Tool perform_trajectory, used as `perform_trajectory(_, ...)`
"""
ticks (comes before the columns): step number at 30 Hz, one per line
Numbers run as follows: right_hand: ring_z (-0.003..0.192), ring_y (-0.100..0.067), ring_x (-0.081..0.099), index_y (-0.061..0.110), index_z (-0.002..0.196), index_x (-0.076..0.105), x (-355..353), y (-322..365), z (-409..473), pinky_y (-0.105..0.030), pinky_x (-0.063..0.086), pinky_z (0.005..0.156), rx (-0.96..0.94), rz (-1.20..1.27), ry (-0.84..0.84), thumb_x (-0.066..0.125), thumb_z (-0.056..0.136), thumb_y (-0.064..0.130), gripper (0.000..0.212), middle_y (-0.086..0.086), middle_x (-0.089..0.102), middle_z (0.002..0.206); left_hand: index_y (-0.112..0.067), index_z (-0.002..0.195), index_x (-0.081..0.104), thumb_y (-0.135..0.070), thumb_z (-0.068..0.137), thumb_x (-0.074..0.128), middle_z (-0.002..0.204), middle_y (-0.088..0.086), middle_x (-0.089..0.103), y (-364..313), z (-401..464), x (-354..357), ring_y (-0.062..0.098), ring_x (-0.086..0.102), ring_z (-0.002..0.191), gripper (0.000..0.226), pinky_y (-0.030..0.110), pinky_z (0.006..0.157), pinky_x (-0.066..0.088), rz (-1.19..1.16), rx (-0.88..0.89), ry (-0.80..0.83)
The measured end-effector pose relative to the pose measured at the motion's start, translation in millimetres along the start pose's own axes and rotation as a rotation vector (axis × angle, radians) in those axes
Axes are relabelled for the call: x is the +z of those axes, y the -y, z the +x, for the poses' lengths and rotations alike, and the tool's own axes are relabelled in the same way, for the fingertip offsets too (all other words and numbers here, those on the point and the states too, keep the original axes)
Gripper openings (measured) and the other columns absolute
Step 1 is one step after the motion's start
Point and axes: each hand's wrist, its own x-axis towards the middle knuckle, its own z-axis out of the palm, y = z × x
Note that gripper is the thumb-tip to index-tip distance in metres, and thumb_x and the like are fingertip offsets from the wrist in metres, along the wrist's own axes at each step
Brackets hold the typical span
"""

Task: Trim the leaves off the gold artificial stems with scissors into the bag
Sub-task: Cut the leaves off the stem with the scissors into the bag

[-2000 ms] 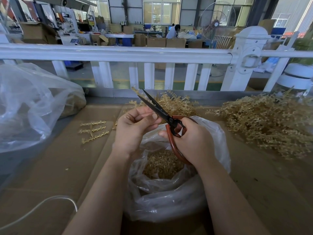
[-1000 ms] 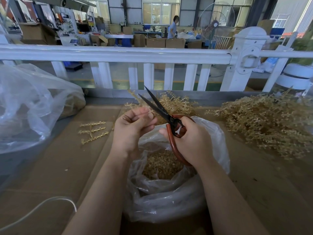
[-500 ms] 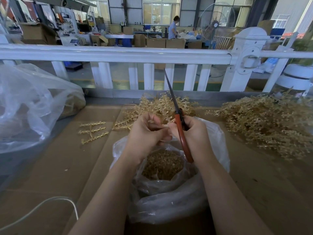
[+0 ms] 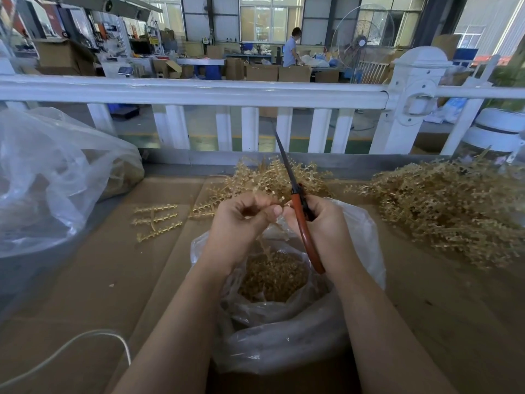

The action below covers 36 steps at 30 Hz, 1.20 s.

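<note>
My left hand [image 4: 241, 223] pinches a thin gold stem [image 4: 265, 237] that hangs down over the open clear plastic bag [image 4: 360, 234]. Cut gold leaves [image 4: 272, 277] fill the bag's bottom. My right hand [image 4: 324, 223] grips the red-handled scissors [image 4: 301, 220], whose closed blades point up and away toward the fence. Both hands meet just above the bag's mouth. A small heap of gold stems [image 4: 270, 177] lies right behind my hands.
A big pile of gold stems [image 4: 443, 206] lies on the cardboard-covered table at the right. A few trimmed pieces [image 4: 156, 220] lie at the left. A large clear bag [image 4: 56, 177] stands far left, a white cord [image 4: 85, 345] at front left, a white fence [image 4: 199, 92] behind.
The scissors' blades have closed and swung from pointing left to pointing up. My hands came together over the bag, and a stem now hangs from my left hand.
</note>
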Motion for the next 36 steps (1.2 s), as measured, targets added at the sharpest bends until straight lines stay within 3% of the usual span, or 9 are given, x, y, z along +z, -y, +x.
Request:
perform_trajectory(2,0.054,-0.001,0.060,0.023,0.073,0.066,0,-1,1,-0.016,0.047,0.055,-0.011,-0.017,-0.001,0.074,0.079,0.038,0.018,0.010,0.065,0.058,-0.008,0.078,0.071,-0.006,0.087,0.071,0.081,0.016,0.069,1,0,0,0.019,0.062,0.077,0.009,0.028,0.073,0.052,-0.028,-0.020,-0.006)
perform_trajectory(5,0.060,0.000,0.064,0.027,0.077,0.066,-1,-6,2,-0.015,0.047,0.057,-0.002,-0.086,-0.018,0.078,0.084,0.038,0.018,0.016,0.068,0.065,-0.022,0.071,0.071,-0.010,0.089,0.071,0.069,-0.006,0.067,3,0,0,0.008,0.059,0.067,0.022,0.020,0.065,0.048,-0.026,-0.029,-0.050)
perform_trajectory(9,0.080,0.004,0.063,0.035,0.088,0.062,-5,-8,-1,-0.021,0.045,0.065,0.012,-0.292,-0.035,0.062,0.066,0.080,0.050,0.023,0.068,0.084,-0.014,0.078,0.065,-0.011,0.094,0.065,0.063,-0.013,0.061,5,3,-3,0.002,0.053,0.060,0.016,0.015,0.061,0.044,-0.050,-0.029,-0.133)
perform_trajectory(11,0.081,0.001,0.062,0.035,0.092,0.060,-6,-10,-2,-0.022,0.046,0.067,-0.010,-0.375,-0.003,0.055,0.064,0.086,0.058,0.017,0.066,0.085,-0.010,0.081,0.061,-0.011,0.095,0.064,0.062,-0.015,0.058,5,4,-5,-0.001,0.052,0.059,0.015,0.012,0.061,0.043,-0.046,-0.018,-0.150)
perform_trajectory(15,0.083,0.005,0.058,0.037,0.096,0.056,-7,-13,-4,-0.013,0.040,0.064,-0.120,-0.548,0.029,0.053,0.069,0.086,0.057,0.021,0.061,0.087,0.001,0.086,0.058,-0.010,0.097,0.061,0.073,-0.005,0.058,8,5,-9,0.008,0.051,0.070,0.015,0.025,0.073,0.042,-0.051,0.021,-0.149)
perform_trajectory(20,0.075,0.005,0.054,0.039,0.091,0.051,-6,-15,-4,-0.012,0.036,0.058,-0.158,-0.610,0.025,0.056,0.073,0.084,0.048,0.024,0.055,0.079,0.006,0.094,0.060,-0.005,0.099,0.056,0.055,-0.020,0.056,9,6,-13,-0.008,0.049,0.048,0.013,0.004,0.049,0.037,-0.024,0.035,-0.126)
perform_trajectory(29,0.082,0.006,0.052,0.037,0.094,0.054,-7,-15,-5,-0.012,0.037,0.063,-0.209,-0.682,0.004,0.055,0.073,0.084,0.052,0.024,0.056,0.086,-0.004,0.102,0.069,-0.007,0.098,0.056,0.089,-0.002,0.073,3,4,-12,0.002,0.062,0.075,0.014,0.016,0.071,0.046,-0.052,0.020,-0.161)
perform_trajectory(32,0.083,0.008,0.051,0.036,0.094,0.055,-7,-14,-5,-0.011,0.037,0.063,-0.216,-0.672,-0.008,0.054,0.071,0.085,0.054,0.024,0.056,0.085,-0.009,0.094,0.068,-0.002,0.098,0.053,0.069,-0.019,0.066,2,4,-12,-0.007,0.057,0.065,0.017,0.008,0.065,0.043,-0.049,0.036,-0.149)
perform_trajectory(36,0.083,0.009,0.051,0.039,0.093,0.051,-8,-13,-5,-0.010,0.036,0.063,-0.221,-0.661,-0.010,0.055,0.072,0.084,0.050,0.026,0.054,0.085,-0.015,0.086,0.067,0.000,0.098,0.051,0.062,-0.021,0.062,2,4,-11,-0.009,0.055,0.060,0.025,0.006,0.062,0.041,-0.039,0.050,-0.153)
